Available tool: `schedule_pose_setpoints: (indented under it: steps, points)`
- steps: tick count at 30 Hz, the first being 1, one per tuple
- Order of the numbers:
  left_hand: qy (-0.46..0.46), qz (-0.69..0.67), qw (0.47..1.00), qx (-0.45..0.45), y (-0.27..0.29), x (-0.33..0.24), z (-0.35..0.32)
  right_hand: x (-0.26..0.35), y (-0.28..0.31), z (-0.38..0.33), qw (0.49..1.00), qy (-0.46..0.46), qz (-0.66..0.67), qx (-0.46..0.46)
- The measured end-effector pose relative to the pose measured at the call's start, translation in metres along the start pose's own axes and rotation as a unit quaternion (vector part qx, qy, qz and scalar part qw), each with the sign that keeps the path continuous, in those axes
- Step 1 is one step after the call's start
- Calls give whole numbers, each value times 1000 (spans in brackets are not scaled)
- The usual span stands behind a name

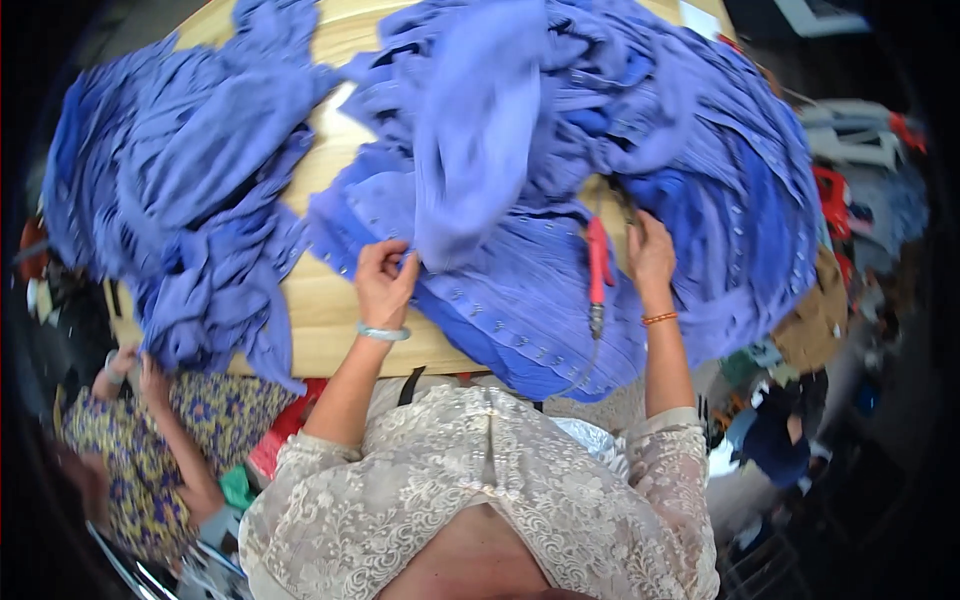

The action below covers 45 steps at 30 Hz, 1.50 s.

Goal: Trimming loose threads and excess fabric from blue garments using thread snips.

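My left hand (386,288) is pinched on the edge of a blue-violet garment (480,150), whose raised sleeve-like length is blurred. Below it lies a part of the cloth with a row of small metal fasteners along its edge. On the right, my right hand (651,255) has its fingers bent close to the cloth. Something dark and narrow (622,196) shows at its fingertips, too blurred to name. Just left of that hand, a red-handled tool (597,262) with a metal end and a thin hose or cord is over the fabric.
Another heap of blue-violet cloth (190,170) covers the left of the wooden table (335,320). A co-worker in a floral garment (180,440) has their hands at its lower edge. Brown cloth (812,315) and a white-and-red frame (850,140) are beyond the table's right side.
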<state>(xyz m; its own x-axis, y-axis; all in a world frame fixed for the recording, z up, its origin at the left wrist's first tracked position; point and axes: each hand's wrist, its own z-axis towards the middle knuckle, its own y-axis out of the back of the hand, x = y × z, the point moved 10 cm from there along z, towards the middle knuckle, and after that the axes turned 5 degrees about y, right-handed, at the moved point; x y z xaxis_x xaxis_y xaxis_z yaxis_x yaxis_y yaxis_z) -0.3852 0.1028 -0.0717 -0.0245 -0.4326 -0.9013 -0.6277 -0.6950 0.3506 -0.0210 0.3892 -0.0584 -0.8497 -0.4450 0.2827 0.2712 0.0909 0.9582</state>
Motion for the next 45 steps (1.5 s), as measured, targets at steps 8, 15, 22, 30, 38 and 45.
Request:
schedule_pose_setpoints:
  steps: [8, 15, 22, 30, 38, 45]
  points:
    - [-21, 103, 993, -61, 1, -21, -8, -5, -57, 35, 993, -49, 83, 64]
    - [-71, 118, 989, -49, 0, -28, -7, -6, -35, 4, 991, 29, 92, 89]
    - [-19, 8, 999, -26, 6, -8, -5, 215, 41, -39, 709, 9, 620, 336]
    - [10, -31, 999, 10, -1, -6, -5, 288, -16, 57, 895, 333, 281, 95]
    - [-29, -12, 999, 30, 5, -24, -13, 252, -64, 81, 931, 315, 161, 90]
    - [-286, 138, 948, -1, 22, -79, -15, 254, -31, 67, 911, 303, 263, 92]
